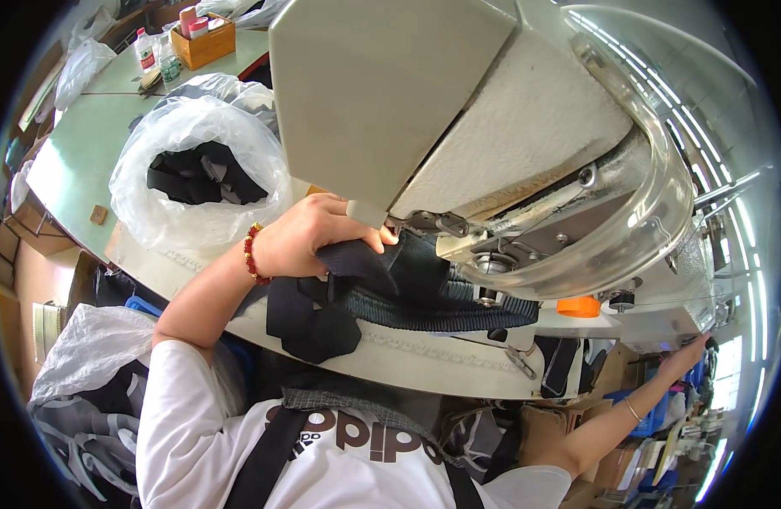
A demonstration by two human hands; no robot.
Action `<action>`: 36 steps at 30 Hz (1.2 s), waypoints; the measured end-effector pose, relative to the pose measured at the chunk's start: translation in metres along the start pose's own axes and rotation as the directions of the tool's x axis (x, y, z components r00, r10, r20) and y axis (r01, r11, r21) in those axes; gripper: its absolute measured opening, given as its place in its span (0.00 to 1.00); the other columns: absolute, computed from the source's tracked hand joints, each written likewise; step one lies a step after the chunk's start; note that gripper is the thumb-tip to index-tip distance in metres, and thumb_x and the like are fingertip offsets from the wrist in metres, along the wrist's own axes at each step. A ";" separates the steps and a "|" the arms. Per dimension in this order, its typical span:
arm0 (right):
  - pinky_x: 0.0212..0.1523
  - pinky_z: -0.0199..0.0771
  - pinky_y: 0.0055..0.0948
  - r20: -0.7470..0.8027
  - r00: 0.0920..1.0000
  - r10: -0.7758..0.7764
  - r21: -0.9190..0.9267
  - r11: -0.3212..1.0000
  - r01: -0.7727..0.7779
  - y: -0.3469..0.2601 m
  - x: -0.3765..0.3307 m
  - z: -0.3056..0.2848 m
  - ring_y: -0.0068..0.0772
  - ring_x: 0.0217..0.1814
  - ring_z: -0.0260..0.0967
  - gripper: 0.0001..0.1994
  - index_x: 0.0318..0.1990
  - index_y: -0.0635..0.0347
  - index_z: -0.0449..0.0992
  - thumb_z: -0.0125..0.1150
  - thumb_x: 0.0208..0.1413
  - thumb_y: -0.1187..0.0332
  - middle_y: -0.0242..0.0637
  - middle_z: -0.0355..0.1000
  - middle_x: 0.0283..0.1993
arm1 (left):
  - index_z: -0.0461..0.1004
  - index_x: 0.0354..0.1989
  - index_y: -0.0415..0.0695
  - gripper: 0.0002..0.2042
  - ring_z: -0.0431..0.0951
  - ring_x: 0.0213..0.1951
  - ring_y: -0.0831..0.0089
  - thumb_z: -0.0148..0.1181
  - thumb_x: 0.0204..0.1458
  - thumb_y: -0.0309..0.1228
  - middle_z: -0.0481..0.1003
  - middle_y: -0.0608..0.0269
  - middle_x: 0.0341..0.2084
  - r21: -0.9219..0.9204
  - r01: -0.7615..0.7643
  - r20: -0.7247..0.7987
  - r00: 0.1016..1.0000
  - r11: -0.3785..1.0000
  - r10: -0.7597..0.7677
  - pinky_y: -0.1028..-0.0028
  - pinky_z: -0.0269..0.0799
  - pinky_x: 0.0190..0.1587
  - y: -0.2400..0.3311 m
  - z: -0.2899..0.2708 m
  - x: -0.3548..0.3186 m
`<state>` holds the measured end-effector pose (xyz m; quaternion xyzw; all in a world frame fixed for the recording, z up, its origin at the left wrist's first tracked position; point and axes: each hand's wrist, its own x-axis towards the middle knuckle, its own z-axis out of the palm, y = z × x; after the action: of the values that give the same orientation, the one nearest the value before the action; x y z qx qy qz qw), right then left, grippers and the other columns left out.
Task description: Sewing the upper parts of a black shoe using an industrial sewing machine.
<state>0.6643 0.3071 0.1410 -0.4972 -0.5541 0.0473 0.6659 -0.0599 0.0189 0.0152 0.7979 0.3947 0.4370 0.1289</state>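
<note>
I've got my left hand (pixel 310 233) closed on the black webbing-and-fabric piece (pixel 390 280) under the grey sewing machine head (pixel 458 127), right hand (pixel 691 352) reaching away, grip unclear; next, feed steadily.

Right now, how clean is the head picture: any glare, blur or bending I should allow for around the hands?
Head view: strong fisheye bending with a black rim; glare on the curved clear plastic guard and blown-out windows at far right; the left hand on the black webbed fabric piece is sharp and evenly lit; the right hand, stretched to the edge, is small and soft.
</note>
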 end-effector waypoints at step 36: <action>0.75 0.58 0.40 0.035 0.986 -0.161 -0.285 0.944 0.165 0.021 0.011 -0.001 0.47 0.74 0.62 0.30 0.75 0.67 0.63 0.38 0.79 0.52 0.53 0.64 0.74 | 0.82 0.46 0.43 0.24 0.82 0.52 0.55 0.66 0.34 0.17 0.84 0.61 0.51 0.119 -0.002 -0.049 0.999 0.993 0.008 0.60 0.75 0.58 0.010 0.005 -0.002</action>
<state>0.6797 0.3243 0.1334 -0.5406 -0.5982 -0.0857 0.5853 -0.0513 0.0114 0.0166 0.7939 0.4212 0.4328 0.0702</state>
